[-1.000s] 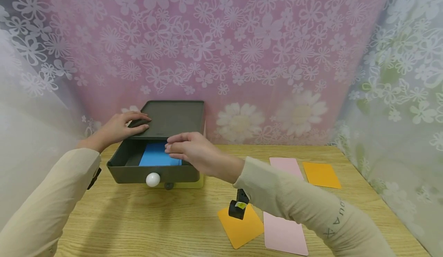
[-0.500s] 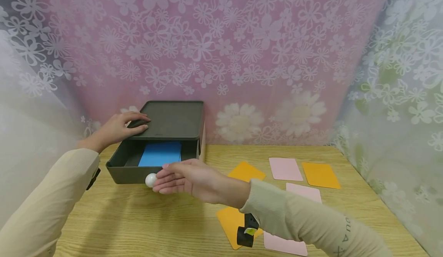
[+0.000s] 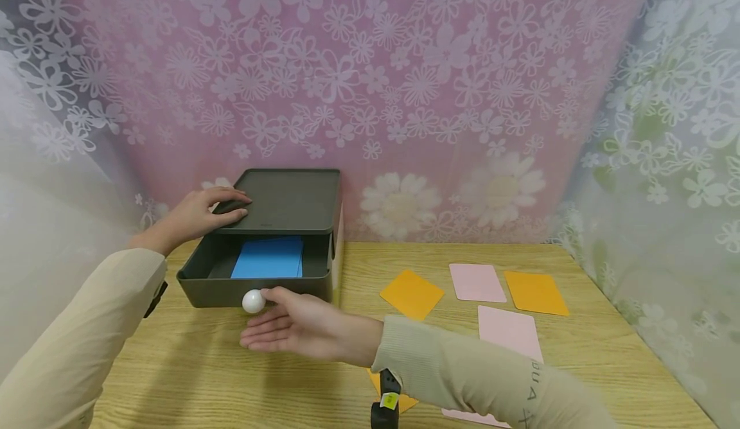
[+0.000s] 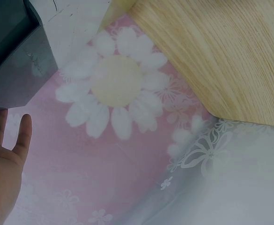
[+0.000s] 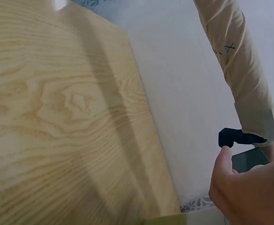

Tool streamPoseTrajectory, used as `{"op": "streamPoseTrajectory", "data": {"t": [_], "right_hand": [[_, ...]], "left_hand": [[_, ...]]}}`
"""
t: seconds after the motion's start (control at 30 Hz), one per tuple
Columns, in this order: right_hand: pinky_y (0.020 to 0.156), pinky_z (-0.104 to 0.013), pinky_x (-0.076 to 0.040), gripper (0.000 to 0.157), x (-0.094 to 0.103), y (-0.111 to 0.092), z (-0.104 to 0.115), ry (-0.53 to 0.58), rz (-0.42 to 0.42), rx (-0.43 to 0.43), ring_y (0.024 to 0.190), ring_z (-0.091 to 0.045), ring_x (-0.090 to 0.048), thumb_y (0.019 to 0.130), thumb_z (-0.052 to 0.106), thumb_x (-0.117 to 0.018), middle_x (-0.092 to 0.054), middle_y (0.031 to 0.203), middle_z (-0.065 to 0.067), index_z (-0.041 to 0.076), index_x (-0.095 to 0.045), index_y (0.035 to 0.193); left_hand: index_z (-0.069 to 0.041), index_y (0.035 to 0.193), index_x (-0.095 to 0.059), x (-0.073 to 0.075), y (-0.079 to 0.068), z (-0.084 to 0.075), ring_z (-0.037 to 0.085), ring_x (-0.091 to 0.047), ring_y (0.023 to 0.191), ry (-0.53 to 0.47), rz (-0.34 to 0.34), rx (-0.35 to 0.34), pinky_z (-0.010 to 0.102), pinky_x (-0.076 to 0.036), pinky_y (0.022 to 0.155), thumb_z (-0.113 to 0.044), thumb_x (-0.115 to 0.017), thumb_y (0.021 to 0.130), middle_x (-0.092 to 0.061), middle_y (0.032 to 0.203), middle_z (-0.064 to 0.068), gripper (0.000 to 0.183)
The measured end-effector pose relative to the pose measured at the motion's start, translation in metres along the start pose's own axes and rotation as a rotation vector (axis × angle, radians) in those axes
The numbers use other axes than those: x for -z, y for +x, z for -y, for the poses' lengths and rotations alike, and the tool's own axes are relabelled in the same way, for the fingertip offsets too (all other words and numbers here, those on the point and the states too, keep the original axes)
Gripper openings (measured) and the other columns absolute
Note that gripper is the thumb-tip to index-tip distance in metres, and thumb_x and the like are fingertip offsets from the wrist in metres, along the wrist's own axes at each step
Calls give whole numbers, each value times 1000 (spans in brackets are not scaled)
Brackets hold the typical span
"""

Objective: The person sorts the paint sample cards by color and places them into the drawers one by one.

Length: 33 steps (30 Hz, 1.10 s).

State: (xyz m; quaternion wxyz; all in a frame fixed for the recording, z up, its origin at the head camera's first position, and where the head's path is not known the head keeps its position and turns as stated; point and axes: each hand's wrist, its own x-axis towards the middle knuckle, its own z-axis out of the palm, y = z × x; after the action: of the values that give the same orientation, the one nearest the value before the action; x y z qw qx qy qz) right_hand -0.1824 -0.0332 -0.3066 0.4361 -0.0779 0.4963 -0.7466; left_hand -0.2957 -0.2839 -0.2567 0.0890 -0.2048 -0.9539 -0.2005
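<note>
A dark grey drawer (image 3: 199,291) is pulled out of a small desktop drawer box (image 3: 289,198). Blue cards (image 3: 267,259) lie inside it. My left hand (image 3: 199,216) rests on the left edge of the box top, thumb and fingers spread; the left wrist view shows part of that hand (image 4: 5,164) against the box. Just right of the white round knob (image 3: 253,301) on the drawer front is my right hand (image 3: 312,326). Its thumb tip is at the knob, and the other fingers extend straight below it. In the right wrist view the right hand (image 5: 251,187) hides most of the drawer.
Orange cards (image 3: 412,294) and pink cards (image 3: 476,282) lie spread on the right of the wooden table (image 3: 191,371); my right arm covers some partly. A pink flowered curtain (image 3: 370,95) hangs close behind the box. Whitish curtains stand at both sides.
My right hand has come out from above the drawer, down past its front to the knob. The drawer stays pulled out with the blue cards inside. My left hand has not moved.
</note>
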Motion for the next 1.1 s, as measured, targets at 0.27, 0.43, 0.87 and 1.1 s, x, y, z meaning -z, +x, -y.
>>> {"op": "streamPoseTrajectory", "data": {"t": [0.27,0.43,0.87,1.1], "right_hand": [[104,-42,-37,48,-5,8,-5,129,-19,13,118,-37,-51,95,30,-44,-52,122,-31,-12,-52,117],[103,-40,-38,49,-8,10,-6,146,-47,18,117,-34,-53,94,29,-45,-51,124,-30,-12,-51,119],[104,-40,-38,48,-6,19,4,129,-96,10,115,-33,-54,91,29,-47,-54,121,-28,-12,-54,116],[105,-39,-36,51,5,39,22,146,-115,4,120,-33,-51,92,27,-46,-49,128,-28,-12,-49,123]], "left_hand": [[-16,123,-57,0,0,-1,37,-39,126,-2,-1,-2,59,-34,96,-41,-53,91,-47,136,13,41],[-16,123,-57,0,0,-1,37,-38,126,-9,-3,0,59,-34,97,-40,-54,91,-47,136,13,41],[-16,123,-57,0,0,-1,38,-38,126,-10,-1,4,60,-34,96,-41,-53,91,-47,136,14,41],[-15,123,-57,-1,0,0,38,-40,125,-18,0,3,59,-34,96,-40,-53,91,-47,135,14,41]]}}
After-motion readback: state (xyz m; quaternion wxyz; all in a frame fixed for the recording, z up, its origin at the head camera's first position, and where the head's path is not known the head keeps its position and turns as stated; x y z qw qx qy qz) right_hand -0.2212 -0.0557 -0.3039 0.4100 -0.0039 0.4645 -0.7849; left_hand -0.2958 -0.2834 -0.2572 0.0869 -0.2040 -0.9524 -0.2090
